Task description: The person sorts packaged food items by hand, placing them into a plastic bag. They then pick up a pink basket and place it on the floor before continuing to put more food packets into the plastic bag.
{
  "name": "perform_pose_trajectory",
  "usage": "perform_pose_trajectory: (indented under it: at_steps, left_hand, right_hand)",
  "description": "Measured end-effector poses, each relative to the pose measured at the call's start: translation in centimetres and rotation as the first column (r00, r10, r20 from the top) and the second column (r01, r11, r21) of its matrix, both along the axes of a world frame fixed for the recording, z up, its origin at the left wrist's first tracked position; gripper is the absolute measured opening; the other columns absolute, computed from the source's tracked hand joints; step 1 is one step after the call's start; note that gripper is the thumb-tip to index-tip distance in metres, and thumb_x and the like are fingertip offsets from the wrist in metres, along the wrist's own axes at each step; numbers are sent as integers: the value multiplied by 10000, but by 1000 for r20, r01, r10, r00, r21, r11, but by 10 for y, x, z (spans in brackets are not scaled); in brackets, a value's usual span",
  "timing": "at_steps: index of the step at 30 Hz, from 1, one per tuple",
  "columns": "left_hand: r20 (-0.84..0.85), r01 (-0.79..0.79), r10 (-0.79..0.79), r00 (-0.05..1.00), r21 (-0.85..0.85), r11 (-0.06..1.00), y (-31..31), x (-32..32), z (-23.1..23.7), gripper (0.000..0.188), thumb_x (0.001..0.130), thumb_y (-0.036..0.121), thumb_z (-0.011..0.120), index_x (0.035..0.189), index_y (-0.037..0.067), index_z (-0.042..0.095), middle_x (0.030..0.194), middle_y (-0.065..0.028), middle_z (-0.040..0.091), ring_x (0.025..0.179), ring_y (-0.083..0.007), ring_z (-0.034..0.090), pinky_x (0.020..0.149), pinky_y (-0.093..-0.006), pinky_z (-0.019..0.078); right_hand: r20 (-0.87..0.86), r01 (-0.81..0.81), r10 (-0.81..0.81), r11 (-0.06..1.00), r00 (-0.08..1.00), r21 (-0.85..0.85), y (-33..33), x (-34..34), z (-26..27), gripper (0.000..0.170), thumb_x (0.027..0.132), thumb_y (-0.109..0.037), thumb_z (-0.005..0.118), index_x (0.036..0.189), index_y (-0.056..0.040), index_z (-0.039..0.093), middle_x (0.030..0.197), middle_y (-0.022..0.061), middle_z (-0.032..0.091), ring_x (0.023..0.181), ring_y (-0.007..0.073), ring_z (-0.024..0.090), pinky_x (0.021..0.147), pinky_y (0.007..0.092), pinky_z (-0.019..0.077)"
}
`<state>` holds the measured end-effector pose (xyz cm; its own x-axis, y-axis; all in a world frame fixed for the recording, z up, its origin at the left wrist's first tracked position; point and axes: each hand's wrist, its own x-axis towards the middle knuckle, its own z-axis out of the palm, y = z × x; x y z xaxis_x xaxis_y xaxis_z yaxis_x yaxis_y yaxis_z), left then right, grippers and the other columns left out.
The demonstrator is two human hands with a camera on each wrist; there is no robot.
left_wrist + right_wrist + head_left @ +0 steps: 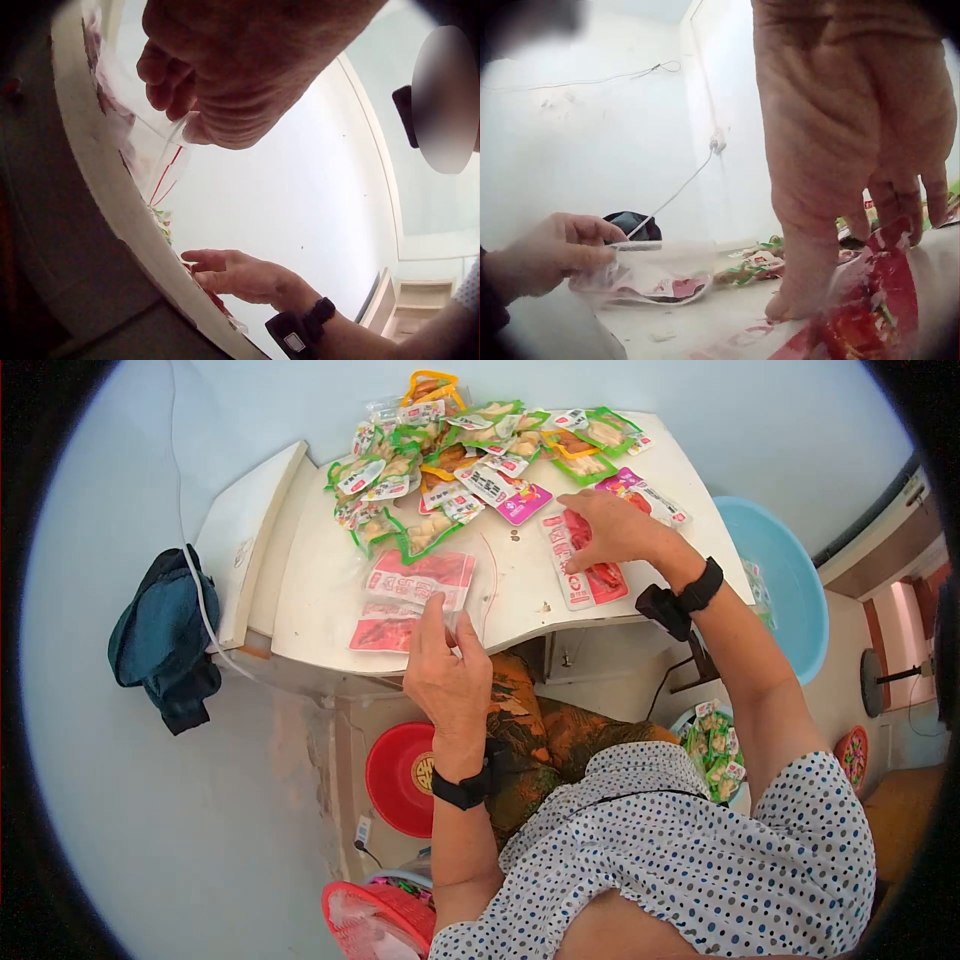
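Note:
My left hand (448,678) pinches the edge of a clear zip bag (166,154) between thumb and fingers. Pink-and-white packets (420,575) lie inside the bag near the table's front edge, and a red zip line runs along its mouth. To the right, my right hand (622,532) reaches over a red-and-white food packet (598,588), thumb apart from the fingers. In the right wrist view the fairly straight fingers come down at the far side of the red packet (877,300), with the thumb tip (780,309) near its closer side.
A heap of green-edged snack packets (490,435) covers the back of the white table (320,575). Purple-and-white packets (522,502) lie at its front. A blue tub (800,600) stands at the right, a red basin (395,780) below the front edge, and dark cloth (160,620) hangs at left.

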<state>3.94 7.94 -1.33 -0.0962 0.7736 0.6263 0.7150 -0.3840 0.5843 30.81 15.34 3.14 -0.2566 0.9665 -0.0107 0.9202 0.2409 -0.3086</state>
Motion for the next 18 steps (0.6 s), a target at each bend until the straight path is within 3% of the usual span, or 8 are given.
perform_pose_trajectory:
  at_steps: [2, 3, 6, 7, 10, 13, 16, 18]
  left_hand:
    - [52, 7, -8, 999, 13, 1000, -1, 0, -2, 292, 835, 39, 699, 1120, 16, 638, 690, -86, 563, 565, -182, 533, 541, -324, 461]
    - [81, 10, -12, 997, 15, 1000, -1, 0, -4, 277, 834, 36, 699, 1103, 16, 635, 690, -86, 561, 563, -180, 533, 541, -321, 462]
    - [125, 4, -6, 992, 15, 1000, -2, 1, -3, 226, 835, 35, 695, 1049, 15, 629, 696, -94, 574, 573, -185, 555, 548, -323, 471]
    - [132, 2, -4, 991, 15, 1000, -1, 1, -3, 208, 835, 36, 694, 1031, 15, 626, 698, -98, 581, 579, -189, 566, 551, -325, 475]
    - [102, -6, 0, 995, 60, 998, 1, 0, -7, 192, 838, 43, 690, 1017, 16, 626, 711, -117, 605, 593, -210, 598, 556, -336, 484]
    - [124, 1, -2, 992, 15, 1000, 0, -1, -7, 181, 841, 48, 687, 1008, 16, 625, 718, -133, 619, 604, -230, 619, 562, -347, 490]
    - [125, -9, 3, 992, 43, 999, 1, 0, -6, 173, 844, 55, 688, 1001, 16, 627, 713, -132, 616, 603, -233, 617, 561, -348, 489]
    - [125, -13, 6, 992, 56, 998, 2, 1, -5, 170, 845, 62, 690, 998, 19, 629, 700, -127, 612, 597, -229, 614, 558, -348, 487]
  right_hand:
    - [97, 97, -91, 993, 991, -62, 1, -5, 12, 853, 631, -374, 844, 1332, -15, 517, 1273, 233, 555, 1198, 359, 527, 1028, 420, 428]
    - [30, 65, -71, 984, 997, 167, 0, 4, -4, 623, 655, -328, 836, 1140, 7, 635, 1090, 204, 649, 1021, 329, 618, 888, 401, 498]
    - [-149, 142, -132, 988, 980, 56, 5, 27, -1, 498, 642, -366, 830, 864, 54, 681, 760, 188, 673, 726, 334, 659, 668, 389, 525]
    - [-257, 143, -115, 985, 959, 93, -6, 27, 7, 369, 697, -315, 815, 687, 20, 658, 604, 134, 625, 592, 240, 625, 521, 365, 479]
    - [-304, 289, -345, 933, 888, -213, -24, 34, 24, 306, 773, -285, 778, 727, -5, 664, 657, 84, 646, 587, 150, 598, 441, 310, 439]
    - [-602, 254, -424, 902, 676, -350, -47, 35, 31, 232, 861, -230, 695, 863, -2, 651, 800, 80, 679, 647, 122, 640, 437, 279, 497]
    - [-854, 150, -422, 907, 305, -395, -72, 12, 29, 217, 903, -148, 612, 1028, 29, 604, 958, 101, 684, 750, 150, 689, 568, 311, 603]
    - [-880, 65, -441, 897, 175, -436, -82, -4, 17, 274, 903, -75, 557, 1147, 49, 549, 1027, 133, 676, 846, 180, 705, 705, 353, 628]
